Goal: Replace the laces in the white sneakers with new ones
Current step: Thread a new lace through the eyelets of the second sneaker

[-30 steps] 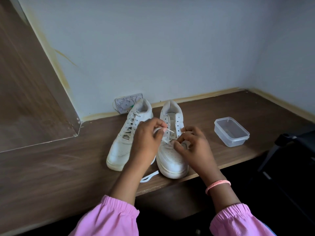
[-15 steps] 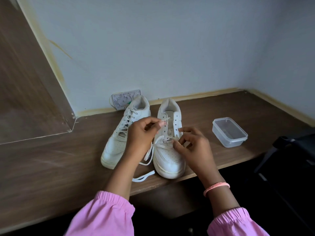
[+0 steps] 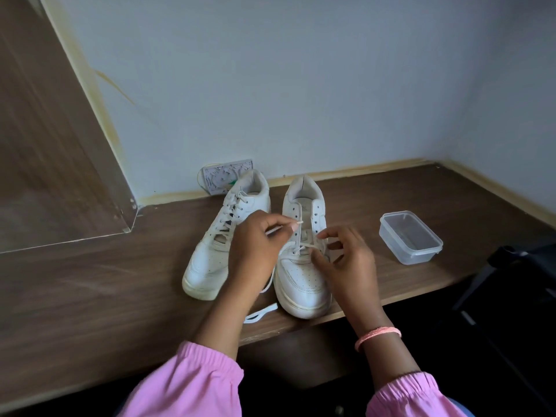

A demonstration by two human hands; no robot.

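Observation:
Two white sneakers stand side by side on the brown wooden desk (image 3: 90, 296), toes toward me. The left sneaker (image 3: 216, 245) is fully laced. The right sneaker (image 3: 304, 278) has a white lace (image 3: 301, 248) through only its lowest eyelets; the upper eyelets are bare. My left hand (image 3: 255, 251) pinches one lace end, its tip held over the shoe's left row of eyelets. My right hand (image 3: 346, 260) pinches the lace at the shoe's right row. A loose stretch of the lace (image 3: 260, 313) trails on the desk between the shoes' toes.
A clear, lidless plastic container (image 3: 410, 237) sits to the right of the shoes. A white socket plate (image 3: 224, 176) leans on the wall behind the left sneaker. A dark chair (image 3: 511, 284) stands at the right, past the desk's front edge. A wooden panel (image 3: 45, 145) rises at left.
My left hand has drawn the lace end up and to the right, over the right sneaker's eyelets. My right hand stays at the shoe's right side. My view has shifted slightly.

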